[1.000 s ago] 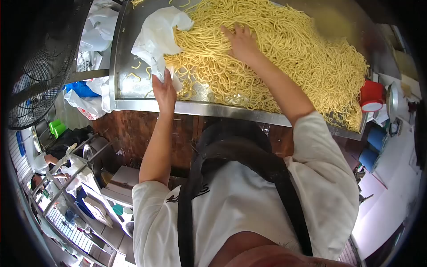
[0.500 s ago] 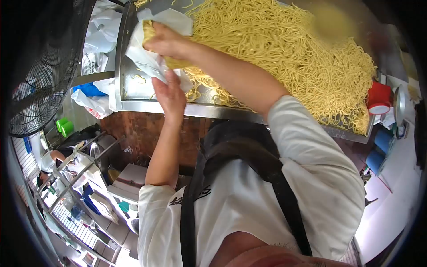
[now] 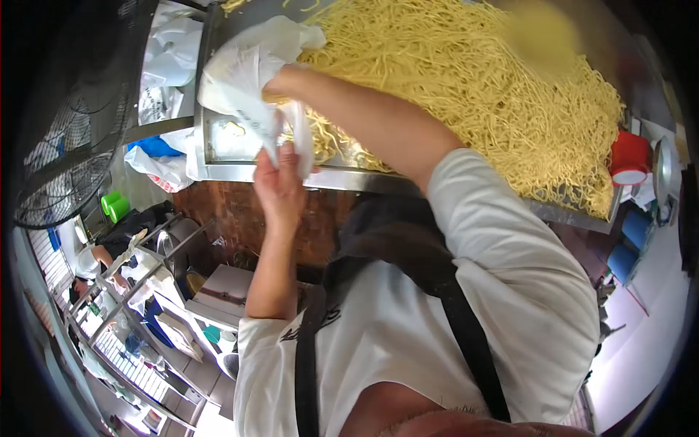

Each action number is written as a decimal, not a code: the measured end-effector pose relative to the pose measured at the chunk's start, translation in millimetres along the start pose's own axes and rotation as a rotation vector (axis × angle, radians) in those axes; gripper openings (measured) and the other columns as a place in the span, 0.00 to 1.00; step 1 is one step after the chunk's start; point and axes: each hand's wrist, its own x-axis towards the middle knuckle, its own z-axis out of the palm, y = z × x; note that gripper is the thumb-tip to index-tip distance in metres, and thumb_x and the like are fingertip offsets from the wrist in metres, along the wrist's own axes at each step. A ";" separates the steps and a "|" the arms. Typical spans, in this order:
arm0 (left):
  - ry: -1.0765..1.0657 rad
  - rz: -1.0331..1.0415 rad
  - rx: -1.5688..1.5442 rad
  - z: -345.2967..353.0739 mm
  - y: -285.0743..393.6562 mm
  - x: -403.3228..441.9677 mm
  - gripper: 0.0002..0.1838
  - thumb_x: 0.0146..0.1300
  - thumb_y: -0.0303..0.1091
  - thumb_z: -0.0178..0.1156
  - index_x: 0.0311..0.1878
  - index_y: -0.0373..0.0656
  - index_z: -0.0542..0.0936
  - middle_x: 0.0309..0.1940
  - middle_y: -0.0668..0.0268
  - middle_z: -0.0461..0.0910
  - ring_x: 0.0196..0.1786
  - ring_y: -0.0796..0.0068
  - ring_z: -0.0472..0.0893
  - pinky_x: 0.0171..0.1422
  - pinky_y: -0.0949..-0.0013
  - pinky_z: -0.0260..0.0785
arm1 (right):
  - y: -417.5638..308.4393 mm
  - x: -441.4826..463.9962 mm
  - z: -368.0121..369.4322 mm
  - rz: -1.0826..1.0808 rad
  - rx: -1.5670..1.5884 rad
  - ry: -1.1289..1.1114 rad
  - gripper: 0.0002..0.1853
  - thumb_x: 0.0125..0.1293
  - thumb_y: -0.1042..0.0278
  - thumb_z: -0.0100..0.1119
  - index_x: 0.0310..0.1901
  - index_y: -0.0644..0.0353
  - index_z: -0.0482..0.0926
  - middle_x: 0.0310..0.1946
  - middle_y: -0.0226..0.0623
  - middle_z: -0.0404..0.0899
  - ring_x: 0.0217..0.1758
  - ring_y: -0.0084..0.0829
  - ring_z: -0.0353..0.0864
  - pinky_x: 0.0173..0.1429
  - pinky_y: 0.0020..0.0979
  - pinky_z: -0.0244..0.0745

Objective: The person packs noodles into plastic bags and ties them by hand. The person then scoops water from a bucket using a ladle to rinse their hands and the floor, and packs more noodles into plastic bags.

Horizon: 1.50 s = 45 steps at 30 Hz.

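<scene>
My left hand [image 3: 282, 175] is closed on the lower edge of a white plastic bag [image 3: 240, 84], near the front rim of the metal tray [image 3: 335, 179]. My right hand [image 3: 280, 81] reaches into the bag from the right. Its fingers are hidden by the plastic, so what they hold cannot be seen. A large heap of yellow noodles [image 3: 451, 80] spreads over the tray to the right of both hands. Loose noodle strands [image 3: 331, 142] lie on the tray just right of the bag.
A stack of plastic bags [image 3: 171, 54] is left of the tray, with a fan [image 3: 69, 146] beyond. On the right are a red container [image 3: 630, 156] and blue stools [image 3: 622, 262]. Another person [image 3: 91, 262] is far left, near a metal rack [image 3: 138, 291].
My right hand, which held noodles in front of the bag, has moved into it. The bag now covers its fingers and looks more opened out. My left hand has shifted slightly toward me.
</scene>
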 end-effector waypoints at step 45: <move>-0.249 0.166 0.758 4.3 -155.2 127.8 0.26 0.57 0.21 0.57 0.62 0.42 0.73 0.39 0.48 0.83 0.42 0.50 0.83 0.48 0.58 0.76 | -37.8 -194.3 -60.5 0.482 -0.740 0.400 0.37 0.58 0.74 0.65 0.70 0.45 0.66 0.62 0.46 0.71 0.57 0.41 0.78 0.61 0.48 0.74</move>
